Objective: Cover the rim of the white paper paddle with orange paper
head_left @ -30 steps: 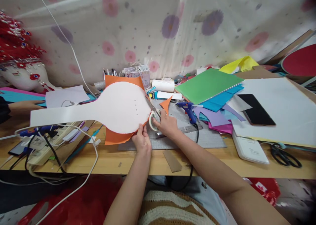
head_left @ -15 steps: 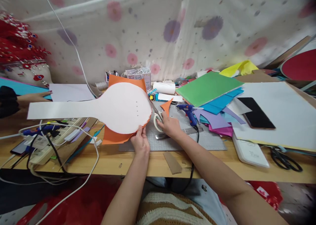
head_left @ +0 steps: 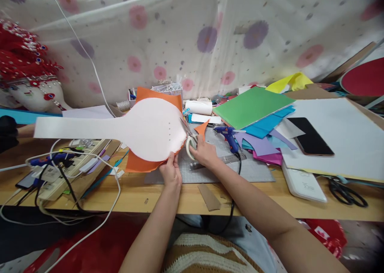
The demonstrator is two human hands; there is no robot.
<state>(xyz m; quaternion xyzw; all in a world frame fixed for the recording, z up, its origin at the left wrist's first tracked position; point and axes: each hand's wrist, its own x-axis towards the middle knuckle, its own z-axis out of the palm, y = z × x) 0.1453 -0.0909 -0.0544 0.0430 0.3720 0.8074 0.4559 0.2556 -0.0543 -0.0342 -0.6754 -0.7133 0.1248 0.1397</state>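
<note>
Between both hands [head_left: 186, 163], the white paddle cutout [head_left: 120, 129] points left.

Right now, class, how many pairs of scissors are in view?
2: white-handled scissors in the right hand, cutting orange paper; black scissors at the table's right edge. Others may be hidden.

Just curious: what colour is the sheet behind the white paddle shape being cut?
Orange paper, seen in the head view, peeking out around the white cutout.

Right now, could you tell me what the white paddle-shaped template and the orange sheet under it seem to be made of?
White template: stiff matte card, it seems; its long handle juts out unsupported without drooping. Orange sheet: thin matte paper or craft foam, cut by the scissors.
</note>
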